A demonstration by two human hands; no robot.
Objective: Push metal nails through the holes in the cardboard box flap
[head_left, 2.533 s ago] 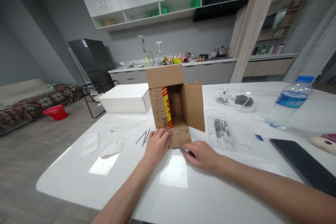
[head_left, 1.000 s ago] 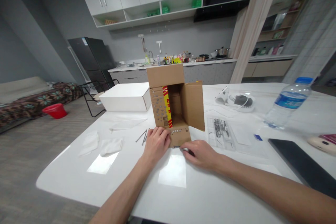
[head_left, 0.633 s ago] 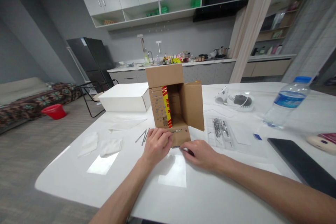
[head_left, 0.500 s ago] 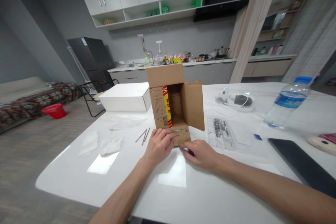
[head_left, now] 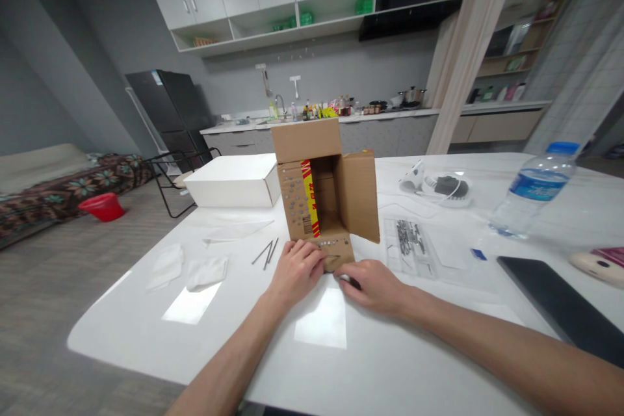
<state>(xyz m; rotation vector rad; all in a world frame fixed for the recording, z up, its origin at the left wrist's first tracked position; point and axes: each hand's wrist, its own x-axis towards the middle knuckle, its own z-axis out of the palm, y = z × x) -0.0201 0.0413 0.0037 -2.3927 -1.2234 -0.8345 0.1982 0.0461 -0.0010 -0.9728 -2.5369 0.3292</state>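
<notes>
An opened cardboard box (head_left: 297, 205) stands before me, its near flap (head_left: 344, 248) folded down toward the table. Small round metal heads dot the left panel and line that near flap. My left hand (head_left: 301, 266) rests at the flap's left side with curled fingers, and what looks like a thin nail (head_left: 332, 256) lies across the flap at its fingertips. At the flap's front right corner, my right hand (head_left: 373, 283) is closed around a small object with a pale, shiny end (head_left: 345, 277). The fingers hide most of it.
Loose long nails (head_left: 270, 252) and folded white cloths (head_left: 207, 273) lie left, near a white box (head_left: 234, 182). Rightward are a clear case of small metal fasteners (head_left: 409, 240), a water bottle (head_left: 533, 188), a dark tablet-like slab (head_left: 560, 299) and a white corded device (head_left: 433, 185).
The thin nail by my left fingertips now shows at a slightly different angle, a little lower on the flap. Both hands stay in nearly the same place, and the box has not moved.
</notes>
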